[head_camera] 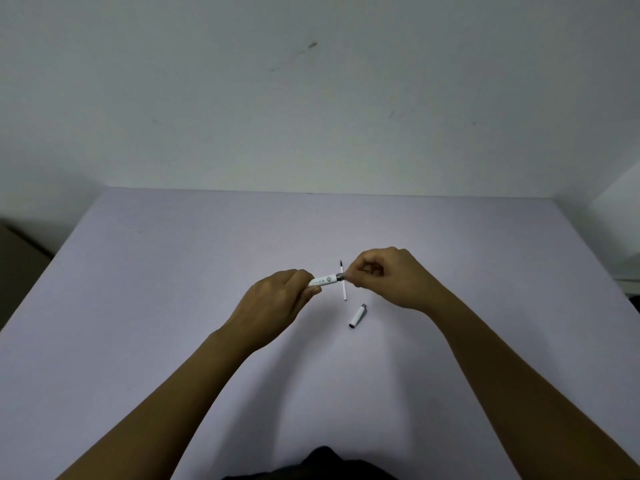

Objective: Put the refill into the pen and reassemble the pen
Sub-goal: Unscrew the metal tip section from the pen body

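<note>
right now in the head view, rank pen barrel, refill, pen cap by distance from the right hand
1. pen barrel: touching the right hand, at its fingertips, left hand holding the other end.
2. refill: on the table just left of the fingertips.
3. pen cap: below, nearer the person.

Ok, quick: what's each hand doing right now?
Left hand: closed on the pen barrel.
Right hand: closed at the barrel's metal end; what it pinches can't be told.

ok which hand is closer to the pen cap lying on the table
Right. The right hand is above and slightly right of the pen cap, gripping the pen barrel's grey end. The left hand sits farther off to the cap's left, holding the barrel's other end.
</note>
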The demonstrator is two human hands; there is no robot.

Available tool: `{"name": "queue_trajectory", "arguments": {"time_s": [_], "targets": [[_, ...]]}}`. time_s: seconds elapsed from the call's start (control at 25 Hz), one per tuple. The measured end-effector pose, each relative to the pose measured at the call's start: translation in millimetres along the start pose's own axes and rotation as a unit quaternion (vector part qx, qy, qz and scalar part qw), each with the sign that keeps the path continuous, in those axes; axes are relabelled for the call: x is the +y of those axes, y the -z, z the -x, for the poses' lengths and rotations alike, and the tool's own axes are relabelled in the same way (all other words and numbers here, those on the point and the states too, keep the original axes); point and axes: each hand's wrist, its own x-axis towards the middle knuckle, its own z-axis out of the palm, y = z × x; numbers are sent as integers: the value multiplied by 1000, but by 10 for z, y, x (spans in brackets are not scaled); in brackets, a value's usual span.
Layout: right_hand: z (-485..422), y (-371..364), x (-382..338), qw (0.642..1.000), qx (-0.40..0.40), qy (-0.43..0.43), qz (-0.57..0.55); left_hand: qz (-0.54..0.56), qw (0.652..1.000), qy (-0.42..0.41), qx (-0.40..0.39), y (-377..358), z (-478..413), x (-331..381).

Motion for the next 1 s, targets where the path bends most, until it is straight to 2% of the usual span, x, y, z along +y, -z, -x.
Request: {"name": "queue_trajectory", "arguments": {"time_s": [0.28,0.4,0.6,0.8,0.88,0.96,1.0], "targets": [[3,16,-1,1000,22,-16,-14,7,1000,11,3,-33,27,18],[0,40,13,993,51,-19,-107,-4,999,30,11,-43,46,14],[-64,27,-32,976,96,-24,-196,-25,999,30,20,-91,48,62],[-191,36,-111,937,163,-15,-309,-15,997,63,36,-185,53,51],[-272,98,-34,903,195,-17,-382,-9,997,72,37,-208,53,30],[-357,106,197,867,215,-52,-447,-4,996,82,46,-229,45,-10],[-383,58,360,859,220,-86,-454,-2,995,87,47,-242,37,-33]]}}
